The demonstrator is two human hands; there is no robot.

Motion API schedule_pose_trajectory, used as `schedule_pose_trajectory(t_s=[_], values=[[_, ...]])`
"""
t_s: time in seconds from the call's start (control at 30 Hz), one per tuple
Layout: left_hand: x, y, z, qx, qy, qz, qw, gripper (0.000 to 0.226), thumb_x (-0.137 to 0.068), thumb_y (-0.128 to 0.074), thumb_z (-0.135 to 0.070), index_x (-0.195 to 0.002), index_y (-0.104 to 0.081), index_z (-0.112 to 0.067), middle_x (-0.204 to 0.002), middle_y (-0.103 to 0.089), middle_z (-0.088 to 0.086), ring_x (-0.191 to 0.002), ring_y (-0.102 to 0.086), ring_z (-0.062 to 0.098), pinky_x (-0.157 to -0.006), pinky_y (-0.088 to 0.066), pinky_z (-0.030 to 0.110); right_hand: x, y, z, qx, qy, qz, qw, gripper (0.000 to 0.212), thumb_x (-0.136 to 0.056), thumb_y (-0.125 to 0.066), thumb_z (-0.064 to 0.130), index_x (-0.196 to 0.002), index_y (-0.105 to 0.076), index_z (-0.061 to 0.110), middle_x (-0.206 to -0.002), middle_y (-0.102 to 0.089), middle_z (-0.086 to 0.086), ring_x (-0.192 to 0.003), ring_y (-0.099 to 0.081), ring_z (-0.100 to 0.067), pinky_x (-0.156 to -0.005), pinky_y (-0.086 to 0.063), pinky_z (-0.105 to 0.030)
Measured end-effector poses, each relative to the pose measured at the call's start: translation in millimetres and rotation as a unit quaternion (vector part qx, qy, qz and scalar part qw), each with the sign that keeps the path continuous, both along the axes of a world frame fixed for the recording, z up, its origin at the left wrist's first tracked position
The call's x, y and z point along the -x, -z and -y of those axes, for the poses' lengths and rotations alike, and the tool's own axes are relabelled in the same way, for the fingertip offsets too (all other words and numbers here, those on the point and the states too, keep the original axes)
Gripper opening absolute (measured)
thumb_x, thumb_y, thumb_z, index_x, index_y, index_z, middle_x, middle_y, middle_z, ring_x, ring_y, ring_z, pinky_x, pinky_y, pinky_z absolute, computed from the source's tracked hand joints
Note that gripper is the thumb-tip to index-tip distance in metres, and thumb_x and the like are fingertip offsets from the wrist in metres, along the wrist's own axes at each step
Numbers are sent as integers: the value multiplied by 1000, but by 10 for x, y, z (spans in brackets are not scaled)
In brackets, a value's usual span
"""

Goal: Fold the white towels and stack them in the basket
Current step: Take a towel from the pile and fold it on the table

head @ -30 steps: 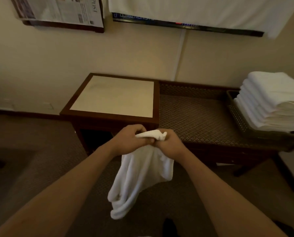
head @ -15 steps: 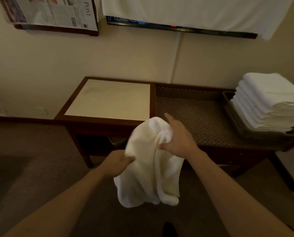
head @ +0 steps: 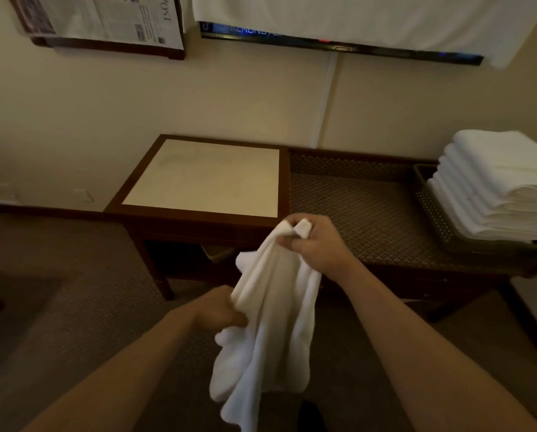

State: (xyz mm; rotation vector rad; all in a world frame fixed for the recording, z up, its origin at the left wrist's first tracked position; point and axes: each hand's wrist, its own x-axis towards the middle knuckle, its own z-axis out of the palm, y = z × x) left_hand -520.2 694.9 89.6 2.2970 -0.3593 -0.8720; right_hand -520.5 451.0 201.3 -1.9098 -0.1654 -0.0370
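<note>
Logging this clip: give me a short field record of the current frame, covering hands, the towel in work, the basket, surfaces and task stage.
left hand: grips the loose towel low at its left edge
right hand: pinches the towel's top corner, held higher
loose towel: white, unfolded, hanging bunched between the hands, in the air
basket: dark woven, on the bench at right
folded stack: white towels piled above the basket rim
side table: light top, dark frame
bench: patterned surface
stage: this towel not yet folded

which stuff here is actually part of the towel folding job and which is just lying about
Part of the job:
- loose white towel, held by left hand and right hand
- folded towel stack
- basket under the stack

Just lying about:
- side table
- patterned bench
- newspaper on the wall
- white cloth hanging up top
</note>
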Motion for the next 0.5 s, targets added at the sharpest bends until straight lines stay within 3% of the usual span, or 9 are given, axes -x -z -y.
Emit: schedule_pose_trajectory(t_s=[0.07,0.17,0.2,0.27,0.33,0.4,0.47,0.5], values=[[44,180,-188,-50,10,-13,999,54,-75,-77,-55,-118,-67,-25,-112,-67,-5,-99,-65,11,-89,-58,37,-9,-23,106,-87,91,-7,992,16,-85,-76,2,-88,-73,17,-84,-72,2,-80,-67,-8,-74,-55,-27],[-26,286,-428,-177,5,64,982,47,-82,-69,-62,-111,-71,-26,-107,-70,-5,-94,-66,12,-84,-56,34,-21,63,271,-147,212,-18,966,19,-86,-75,4,-84,-70,22,-81,-70,2,-79,-66,-12,-72,-55,-33],[-78,271,-454,-200,-1,85,976,43,-84,-67,-60,-109,-72,-25,-106,-71,-4,-93,-66,13,-83,-55,35,-43,128,331,-124,243,-22,962,17,-87,-76,7,-87,-70,23,-84,-70,2,-82,-67,-15,-74,-54,-35],[-147,159,-427,-191,-1,107,976,32,-91,-63,-51,-99,-73,-22,-98,-70,-3,-88,-65,13,-82,-55,35,-72,267,413,47,252,-33,966,24,-84,-79,16,-105,-67,24,-100,-67,3,-94,-64,-18,-81,-53,-36],[-148,-57,-260,-154,25,128,979,23,-95,-61,-43,-94,-73,-24,-93,-69,-7,-86,-64,10,-82,-55,35,-57,382,375,225,153,-21,962,68,-77,-83,24,-136,-50,35,-127,-53,6,-109,-55,-13,-92,-50,-35],[-137,-340,-6,-111,68,164,978,17,-94,-65,-42,-99,-74,-29,-93,-68,-11,-85,-63,6,-82,-55,33,-16,453,140,292,-4,-15,956,96,-72,-85,30,-149,-30,49,-146,-39,7,-124,-48,-13,-100,-49,-35],[-143,-647,213,-66,96,206,971,14,-90,-69,-41,-97,-75,-30,-90,-67,-13,-82,-61,4,-80,-54,34,18,554,-160,308,-127,-15,943,90,-73,-83,38,-148,-33,51,-152,-37,7,-129,-46,-11,-102,-49,-35],[-165,-781,278,-45,97,225,968,10,-88,-71,-40,-94,-74,-31,-90,-66,-13,-81,-60,4,-79,-55,36,14,591,-263,295,-144,-18,944,71,-75,-79,40,-139,-47,48,-144,-48,7,-123,-53,-11,-98,-52,-37]])
